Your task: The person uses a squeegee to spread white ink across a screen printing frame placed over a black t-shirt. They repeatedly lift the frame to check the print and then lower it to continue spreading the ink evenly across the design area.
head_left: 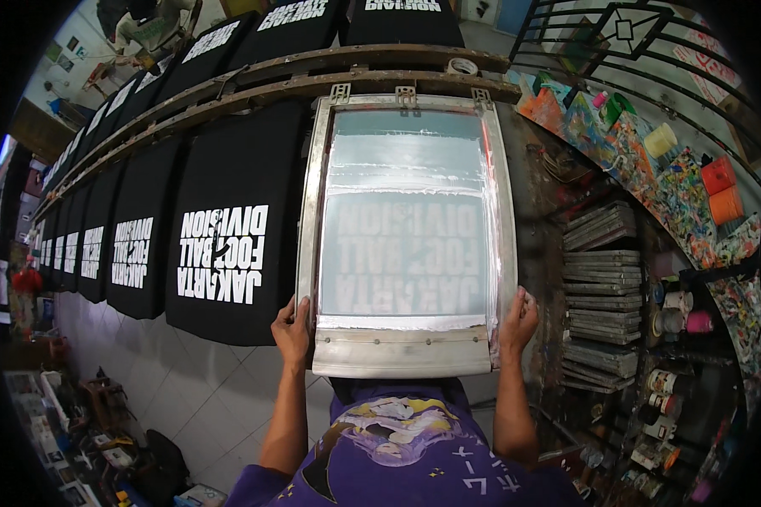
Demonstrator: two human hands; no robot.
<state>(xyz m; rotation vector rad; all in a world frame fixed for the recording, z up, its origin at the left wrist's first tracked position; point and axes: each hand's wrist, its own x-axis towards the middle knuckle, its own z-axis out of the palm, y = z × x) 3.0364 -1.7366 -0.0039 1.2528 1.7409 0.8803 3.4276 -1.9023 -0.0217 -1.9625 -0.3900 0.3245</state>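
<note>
My left hand (292, 329) grips the left side of a screen-printing frame (509, 228) near its front corner, fingers wrapped round the metal edge. On the opposite side, my right hand (517, 319) holds the frame's right edge at about the same distance from me. The frame's pale mesh (406, 224) carries a block of lettering, streaks of white ink across its far part and a white band along the near end. A metal bar (402, 351) with several bolts lies across the front. Left of the frame is a black shirt (237, 169) with white lettering.
More printed black shirts (135, 211) line up to the left and beyond the wooden rail (228, 101). A tape roll (462, 66) sits on the rail. Stacked screen frames (602, 296) and ink tubs (661, 404) stand right. Another person (148, 29) is at the far left.
</note>
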